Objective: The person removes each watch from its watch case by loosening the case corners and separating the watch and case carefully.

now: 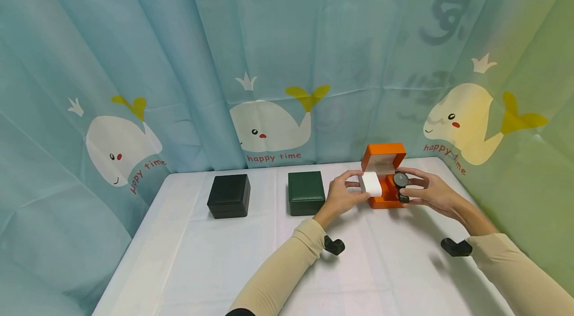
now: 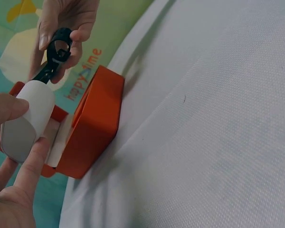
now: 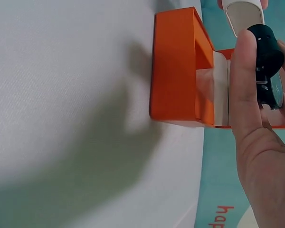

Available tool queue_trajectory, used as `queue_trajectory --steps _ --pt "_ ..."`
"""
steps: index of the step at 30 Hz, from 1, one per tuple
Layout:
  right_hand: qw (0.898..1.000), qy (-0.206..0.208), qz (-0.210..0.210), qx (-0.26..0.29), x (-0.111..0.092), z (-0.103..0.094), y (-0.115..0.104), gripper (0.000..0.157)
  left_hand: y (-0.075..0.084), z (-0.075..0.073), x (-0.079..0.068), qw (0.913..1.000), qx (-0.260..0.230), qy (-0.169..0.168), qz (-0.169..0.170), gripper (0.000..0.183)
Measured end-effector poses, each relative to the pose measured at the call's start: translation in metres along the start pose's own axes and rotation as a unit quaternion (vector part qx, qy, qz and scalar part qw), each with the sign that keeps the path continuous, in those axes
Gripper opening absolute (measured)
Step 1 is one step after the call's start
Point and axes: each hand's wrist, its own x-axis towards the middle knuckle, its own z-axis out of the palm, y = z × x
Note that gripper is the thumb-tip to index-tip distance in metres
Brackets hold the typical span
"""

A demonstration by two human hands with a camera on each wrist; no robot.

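My left hand [image 1: 343, 195] grips a white watch cushion [image 1: 371, 184], its thumb and fingers at opposite sides in the left wrist view. A dark wristwatch [image 1: 400, 181] is held between the thumb and fingers of my right hand [image 1: 429, 191]; its strap [image 3: 266, 47] curves round in a loop. Behind and between the hands stands an orange watch box [image 1: 385, 203] with its lid [image 1: 383, 150] raised and a pale lining inside. Both cushion and watch are up over the box, a short gap apart. In the right wrist view the fingers partly hide the watch.
A dark green box [image 1: 306, 193] sits closed just left of my left hand. Farther left is a closed black box [image 1: 229, 196]. All the boxes stand on a white-covered table [image 1: 215, 266], and a whale-print curtain [image 1: 269, 57] hangs behind its back edge.
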Motion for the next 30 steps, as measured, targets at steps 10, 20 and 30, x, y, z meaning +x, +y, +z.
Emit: queue_trajectory --steps 10,20,30 --pt "1.0 0.006 -0.005 -0.007 -0.006 -0.002 0.001 0.066 -0.001 0.001 0.0 1.0 0.008 -0.002 -0.001 0.055" --pt "0.999 0.013 0.012 -0.03 -0.011 -0.003 -0.003 0.064 0.001 0.001 -0.001 0.9999 0.013 -0.002 -0.003 0.055" --pt "0.998 0.024 0.005 -0.065 -0.015 -0.006 -0.001 0.072 0.001 0.002 -0.002 0.9998 0.016 -0.002 -0.009 0.054"
